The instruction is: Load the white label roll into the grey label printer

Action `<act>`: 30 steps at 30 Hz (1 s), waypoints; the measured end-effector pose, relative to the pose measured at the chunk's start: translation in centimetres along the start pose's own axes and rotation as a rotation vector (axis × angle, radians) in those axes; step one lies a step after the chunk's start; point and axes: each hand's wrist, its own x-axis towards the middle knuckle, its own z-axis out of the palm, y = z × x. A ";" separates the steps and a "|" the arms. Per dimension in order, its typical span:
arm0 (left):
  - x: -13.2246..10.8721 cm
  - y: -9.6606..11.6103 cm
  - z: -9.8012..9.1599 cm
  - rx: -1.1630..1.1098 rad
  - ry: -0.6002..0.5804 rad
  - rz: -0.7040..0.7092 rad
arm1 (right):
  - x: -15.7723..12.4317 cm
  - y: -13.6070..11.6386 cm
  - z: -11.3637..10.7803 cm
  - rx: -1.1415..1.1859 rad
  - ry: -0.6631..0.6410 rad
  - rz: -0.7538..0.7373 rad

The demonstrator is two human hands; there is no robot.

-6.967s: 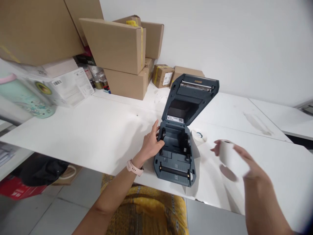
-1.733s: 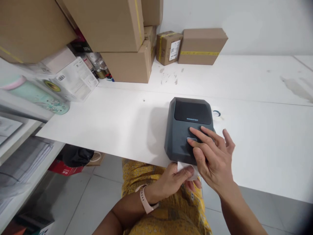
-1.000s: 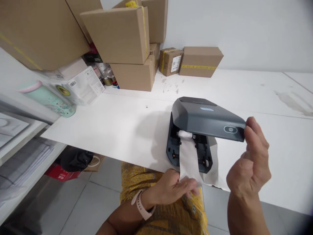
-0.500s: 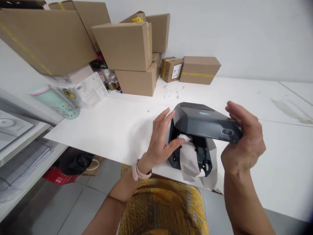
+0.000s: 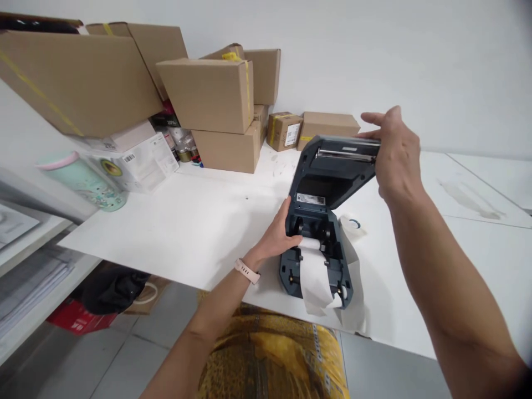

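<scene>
Near the front edge of the counter (image 5: 199, 221), right of its middle, stands a dark grey printer (image 5: 286, 274), its lid (image 5: 332, 176) tilted up and back so the inside shows. The person's right hand (image 5: 388, 147) is up at the lid's raised right corner, a couple of fingers parted and pointing left over the top edge; the rest are hidden, and I can't tell whether they pinch it. The left hand (image 5: 277, 233), below a pale pink wristband (image 5: 246, 271), straddles the printer's left side wall, thumb inside and fingers spread away from it outside. The thumb's tip is right at a small white roll (image 5: 311, 244) lying in the printer; whether it presses on the roll I can't make out. From there a paper strip (image 5: 315, 277) runs forward and droops over the printer's front, its end curling up at the right. A looser sheet of pale paper (image 5: 356, 285) lies along the printer's right side, reaching the counter's front edge, and behind it a flat roll with a blue-green ring (image 5: 354, 223). Brown cartons (image 5: 208, 94) are stacked toward the counter's back left corner, and a mint bottle (image 5: 87, 180) leans by its left edge.
</scene>
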 end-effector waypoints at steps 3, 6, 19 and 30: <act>-0.4 0.2 -0.2 -0.020 -0.042 -0.029 | 1.4 0.5 0.5 -0.005 0.052 0.132; -0.4 0.6 -0.1 -0.008 -0.034 -0.041 | -0.8 -0.5 0.6 -0.110 0.263 -0.133; -1.3 1.9 0.0 0.230 0.105 -0.033 | -12.3 2.0 2.7 -0.551 -0.959 -0.394; -1.3 1.7 0.0 0.162 0.128 -0.045 | -10.0 1.9 2.1 -0.178 -1.081 -0.133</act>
